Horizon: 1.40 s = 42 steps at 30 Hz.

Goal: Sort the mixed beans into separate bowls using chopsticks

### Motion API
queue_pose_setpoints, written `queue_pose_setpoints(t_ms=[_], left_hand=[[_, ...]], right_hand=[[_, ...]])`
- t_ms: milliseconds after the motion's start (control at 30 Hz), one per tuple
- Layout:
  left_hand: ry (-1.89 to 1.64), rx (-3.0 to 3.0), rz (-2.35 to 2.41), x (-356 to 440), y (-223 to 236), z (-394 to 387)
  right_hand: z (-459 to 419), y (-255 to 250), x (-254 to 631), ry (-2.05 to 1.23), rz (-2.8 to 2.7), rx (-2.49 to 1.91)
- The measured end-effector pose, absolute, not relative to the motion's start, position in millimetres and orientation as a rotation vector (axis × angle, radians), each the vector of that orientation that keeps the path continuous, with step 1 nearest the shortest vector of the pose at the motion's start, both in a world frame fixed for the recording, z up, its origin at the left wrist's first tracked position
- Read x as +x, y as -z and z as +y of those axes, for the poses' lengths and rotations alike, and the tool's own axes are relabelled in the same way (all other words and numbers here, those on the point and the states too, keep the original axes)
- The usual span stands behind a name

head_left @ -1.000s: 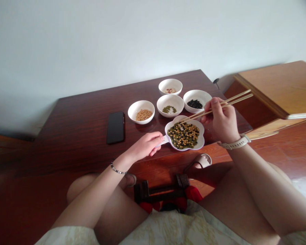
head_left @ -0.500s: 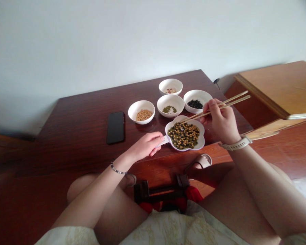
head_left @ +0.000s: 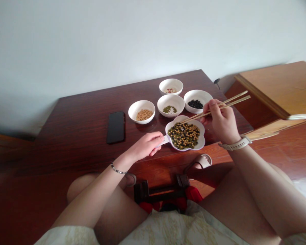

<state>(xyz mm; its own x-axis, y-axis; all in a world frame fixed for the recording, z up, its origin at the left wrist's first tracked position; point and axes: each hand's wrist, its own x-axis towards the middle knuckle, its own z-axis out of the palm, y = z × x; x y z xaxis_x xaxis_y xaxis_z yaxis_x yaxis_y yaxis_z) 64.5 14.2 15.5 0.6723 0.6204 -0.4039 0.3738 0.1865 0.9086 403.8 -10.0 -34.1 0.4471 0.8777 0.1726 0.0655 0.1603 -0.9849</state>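
A flower-shaped white dish (head_left: 201, 141) full of mixed beans sits near the table's front edge. My left hand (head_left: 146, 145) is closed on the dish's short handle at its left side. My right hand (head_left: 220, 120) grips a pair of wooden chopsticks (head_left: 226, 103), whose tips dip into the far part of the mixed beans. Behind the dish stand several small white bowls: one with yellow beans (head_left: 141, 111), one with green beans (head_left: 170, 104), one with black beans (head_left: 197, 100) and one with a few pale and reddish beans (head_left: 171, 86).
A black phone (head_left: 115, 127) lies face down on the dark wooden table (head_left: 79, 136), left of the bowls. A lighter wooden cabinet (head_left: 283, 88) stands to the right. A small dark stool (head_left: 160, 192) and sandalled feet are under the table's front edge.
My right hand has sunk slightly and brought the chopstick tips a little lower into the mixed beans. The left hand and the bowls stay put.
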Motion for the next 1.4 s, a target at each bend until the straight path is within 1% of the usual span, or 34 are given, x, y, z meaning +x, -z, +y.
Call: queue_pose_setpoints(t_ms=[300,533,767,1000,1200,1400], left_hand=[[-0.257,1.422,0.928,66.9,-12.7,11.3],[-0.236,1.427,0.932,67.1,-14.8,10.8],[-0.248,1.425,0.930,66.3,-13.4,10.9],[-0.260,1.416,0.919,66.2,-12.7,10.4],[-0.200,1.421,0.903,64.4,-19.1,12.4],[-0.260,1.435,0.928,64.5,-12.1,11.1]], right_hand=[[-10.6,33.0,402.6,-0.757,-0.905,-1.279],[-9.3,34.2,402.9,-0.698,-1.024,-1.289],[-8.8,32.0,403.9,-0.756,-0.865,-1.315],[-9.0,32.0,403.2,-0.787,-0.839,-1.280],[-10.1,30.4,406.2,-0.721,-0.933,-1.306],[-11.0,28.5,409.5,-0.663,-1.008,-1.338]])
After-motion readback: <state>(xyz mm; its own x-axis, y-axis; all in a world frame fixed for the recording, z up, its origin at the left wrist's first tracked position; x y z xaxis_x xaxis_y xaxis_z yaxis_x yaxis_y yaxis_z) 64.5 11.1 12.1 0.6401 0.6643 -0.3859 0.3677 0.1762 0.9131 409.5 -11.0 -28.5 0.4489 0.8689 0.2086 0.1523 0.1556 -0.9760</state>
